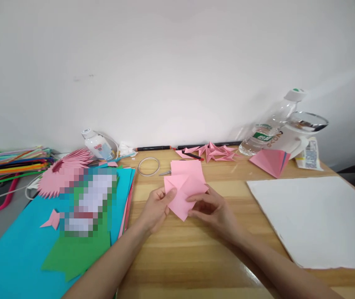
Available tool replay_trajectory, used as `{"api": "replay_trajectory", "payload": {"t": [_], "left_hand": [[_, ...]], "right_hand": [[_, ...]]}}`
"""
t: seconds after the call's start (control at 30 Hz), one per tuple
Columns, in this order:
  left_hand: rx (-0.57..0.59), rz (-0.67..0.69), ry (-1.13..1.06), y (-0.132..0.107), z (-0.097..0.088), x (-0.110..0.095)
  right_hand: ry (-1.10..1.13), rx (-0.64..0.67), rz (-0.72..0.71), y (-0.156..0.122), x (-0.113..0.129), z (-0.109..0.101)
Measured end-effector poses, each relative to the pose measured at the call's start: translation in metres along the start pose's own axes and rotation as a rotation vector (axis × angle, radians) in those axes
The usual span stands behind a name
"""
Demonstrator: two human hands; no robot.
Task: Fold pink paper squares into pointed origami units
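Observation:
A pink sheet of paper point(182, 203), partly folded with crease lines on it, is held up over the wooden table between my two hands. My left hand point(157, 207) pinches its left edge, thumb on top. At its right side, my right hand point(211, 209) has the thumb and fingers closed on the edge. Just behind lies pink square paper point(191, 168) on the table, partly covered by the held sheet. Scissors point(165, 172) show only a small part beside that paper.
A white board point(317, 220) lies at right. Behind it stand a plastic bottle point(266, 128), a white mug point(285, 139) and a folded pink paper point(269, 162). Folded pink pieces point(216, 152) and a ring point(149, 166) lie near the wall. Blue paper point(18, 241) covers the left.

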State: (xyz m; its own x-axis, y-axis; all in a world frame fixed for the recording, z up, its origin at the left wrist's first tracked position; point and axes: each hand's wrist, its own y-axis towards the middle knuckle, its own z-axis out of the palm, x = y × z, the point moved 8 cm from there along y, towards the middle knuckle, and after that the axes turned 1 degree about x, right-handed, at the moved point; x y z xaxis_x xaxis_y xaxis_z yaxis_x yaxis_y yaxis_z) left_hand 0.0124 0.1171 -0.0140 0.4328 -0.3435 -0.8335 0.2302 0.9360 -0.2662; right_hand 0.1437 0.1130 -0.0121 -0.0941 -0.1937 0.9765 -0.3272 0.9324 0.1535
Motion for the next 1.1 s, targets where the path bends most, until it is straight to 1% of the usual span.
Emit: {"api": "replay_trajectory", "payload": {"t": [0.17,0.43,0.7,0.97,1.1], "left_hand": [[-0.018,-0.025,-0.047,-0.0003,-0.0013,0.0004],[0.015,-0.080,-0.030,-0.0025,0.0052,0.0028],[-0.007,-0.084,-0.040,-0.0013,0.0028,0.0016],[0.042,-0.066,-0.008,-0.0015,0.0048,0.0010],[0.082,-0.053,0.020,-0.0021,0.0085,0.0015]], "right_hand": [[-0.012,0.056,0.003,0.0002,0.0016,0.0047],[0.032,0.023,0.021,-0.0010,-0.0002,0.0032],[0.069,0.032,0.068,-0.0015,-0.0025,0.0036],[0.101,0.026,0.075,0.0006,-0.0040,0.0036],[0.077,-0.034,0.073,0.0024,-0.0022,-0.0015]]}}
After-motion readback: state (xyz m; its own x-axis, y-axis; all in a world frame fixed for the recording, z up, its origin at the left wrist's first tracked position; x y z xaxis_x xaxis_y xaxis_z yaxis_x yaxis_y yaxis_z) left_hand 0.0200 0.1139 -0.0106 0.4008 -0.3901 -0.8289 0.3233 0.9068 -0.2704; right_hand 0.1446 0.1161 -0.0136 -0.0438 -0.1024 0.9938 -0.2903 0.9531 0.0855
